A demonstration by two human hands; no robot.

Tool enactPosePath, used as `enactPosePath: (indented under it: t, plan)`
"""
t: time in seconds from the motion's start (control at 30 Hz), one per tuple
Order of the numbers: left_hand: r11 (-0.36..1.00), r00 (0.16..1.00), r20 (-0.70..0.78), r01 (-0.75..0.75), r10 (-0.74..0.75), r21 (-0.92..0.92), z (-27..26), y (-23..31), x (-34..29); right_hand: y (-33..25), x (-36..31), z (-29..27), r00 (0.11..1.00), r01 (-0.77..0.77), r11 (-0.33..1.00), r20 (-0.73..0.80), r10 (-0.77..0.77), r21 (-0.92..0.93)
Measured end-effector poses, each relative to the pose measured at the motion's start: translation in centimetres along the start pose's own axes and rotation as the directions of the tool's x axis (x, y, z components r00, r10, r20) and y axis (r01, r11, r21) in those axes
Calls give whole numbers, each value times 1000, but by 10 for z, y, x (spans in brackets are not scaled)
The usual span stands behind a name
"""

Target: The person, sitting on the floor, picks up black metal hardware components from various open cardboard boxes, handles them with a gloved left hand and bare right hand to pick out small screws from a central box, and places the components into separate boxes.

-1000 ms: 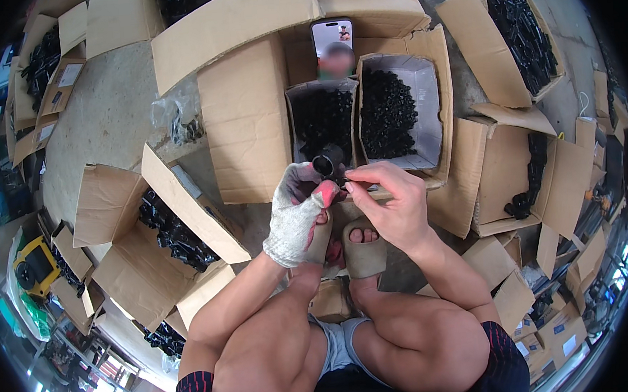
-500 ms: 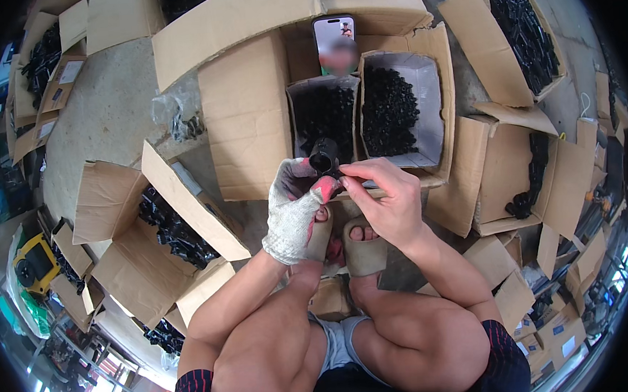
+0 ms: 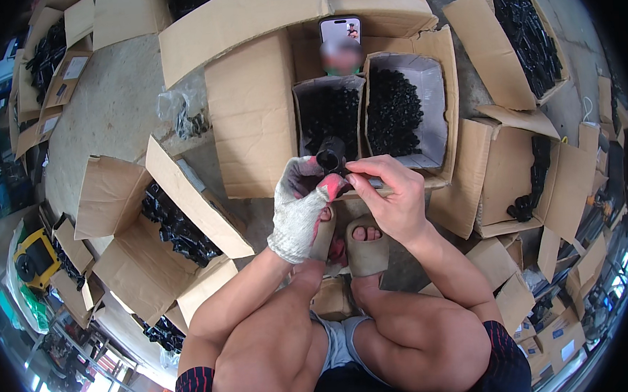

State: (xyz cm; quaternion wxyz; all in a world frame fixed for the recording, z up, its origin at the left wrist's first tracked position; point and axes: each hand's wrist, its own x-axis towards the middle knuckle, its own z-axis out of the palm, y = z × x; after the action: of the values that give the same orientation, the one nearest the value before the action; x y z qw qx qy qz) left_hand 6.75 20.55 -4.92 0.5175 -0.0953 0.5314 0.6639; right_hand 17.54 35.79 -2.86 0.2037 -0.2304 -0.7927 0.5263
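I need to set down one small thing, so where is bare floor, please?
Bare floor shows left of the plastic bag, beyond the nearer open carton at left. Crowded: the big carton past the gloved left hand, where two parts bins stand.

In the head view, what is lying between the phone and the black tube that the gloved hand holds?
In the head view, the left inner box of small black parts lies between the phone and the black tube.
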Motion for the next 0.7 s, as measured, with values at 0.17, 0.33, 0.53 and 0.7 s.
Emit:
enactPosePath:
  t: [0.17, 0.33, 0.53, 0.7]
  plan:
    - [999, 1000, 7, -10, 10, 42, 1, 2, -2, 0, -2, 1, 1000, -22, 1000, -5, 22, -14]
    - [994, 995, -11, -96, 96, 60, 7, 2, -3, -2, -5, 6, 998, -59, 998, -38, 59, -7]
    - [997, 993, -92, -73, 72, -17, 21, 8, -6, 1, -4, 8, 991, 82, 995, -101, -87, -57]
    - [996, 995, -58, -81, 84, 45, 17, 8, -5, 3, -4, 8, 990, 76, 995, -114, -83, -61]
